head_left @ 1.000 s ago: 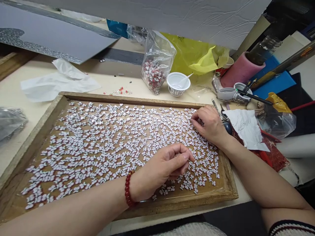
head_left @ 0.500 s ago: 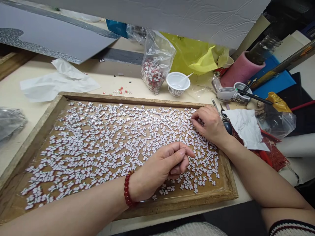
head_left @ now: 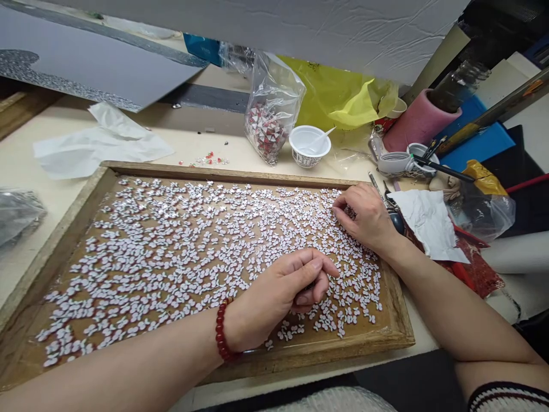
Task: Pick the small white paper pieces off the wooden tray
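A wooden-framed tray (head_left: 343,350) has small white cherry-shaped pieces (head_left: 171,257) scattered over its brown bottom. My left hand (head_left: 295,280), with a red bead bracelet (head_left: 222,332) at the wrist, is over the right half of the tray. Its fingers are curled, the thumb pressed to the index finger; anything between them is hidden. Near the far right corner, my right hand (head_left: 364,214) has its fingertips down among the pieces. Those fingers are bent together in a pinch, and I cannot make out what they hold.
Behind the tray stand a clear bag of red and silver studs (head_left: 268,129) and a white cup (head_left: 309,147) with a spoon in it. Crumpled tissue (head_left: 100,143) lies at the back left. To the right are torn white paper (head_left: 424,223), pens and a pink roll (head_left: 422,120).
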Demonstrator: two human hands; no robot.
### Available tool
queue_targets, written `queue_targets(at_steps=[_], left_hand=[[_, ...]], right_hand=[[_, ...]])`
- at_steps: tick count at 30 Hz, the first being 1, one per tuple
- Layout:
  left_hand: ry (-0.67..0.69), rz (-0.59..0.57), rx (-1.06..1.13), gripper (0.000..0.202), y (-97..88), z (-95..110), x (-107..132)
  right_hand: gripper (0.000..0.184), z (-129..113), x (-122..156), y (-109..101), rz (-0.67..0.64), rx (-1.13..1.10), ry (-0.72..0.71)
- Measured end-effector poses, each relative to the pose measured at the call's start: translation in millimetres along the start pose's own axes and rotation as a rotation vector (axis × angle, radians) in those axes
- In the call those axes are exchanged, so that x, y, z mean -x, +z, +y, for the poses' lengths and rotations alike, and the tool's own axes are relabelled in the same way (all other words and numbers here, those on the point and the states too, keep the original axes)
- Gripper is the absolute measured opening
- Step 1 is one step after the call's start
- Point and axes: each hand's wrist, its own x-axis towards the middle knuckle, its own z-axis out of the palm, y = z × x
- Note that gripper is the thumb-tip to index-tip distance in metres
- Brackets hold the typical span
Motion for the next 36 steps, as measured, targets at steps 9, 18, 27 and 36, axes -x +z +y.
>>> queue_targets(at_steps=[9, 18, 27, 36], left_hand=[[0.026, 0.022, 0.022, 0.016, 1.1, 0.7, 0.5], [0.035, 0.022, -0.046, 0.024, -0.4, 0.3, 0.3], [0.037, -0.015, -0.122, 0.036, -1.8, 1.1, -1.0], [0.042, 0.018, -0.081, 0.031, 0.2, -0.8, 0.1]], right_hand=[[0.010, -0.1, -0.5, -1.3, 0.016, -0.042, 0.008], [0.010, 0.8, 0.0, 0.1, 0.028, -0.026, -0.004], [0.010, 1.2, 0.5, 0.5, 0.035, -0.024, -0.006], [0.010, 1.5, 1.0, 1.4, 0.033, -0.019, -0.005]])
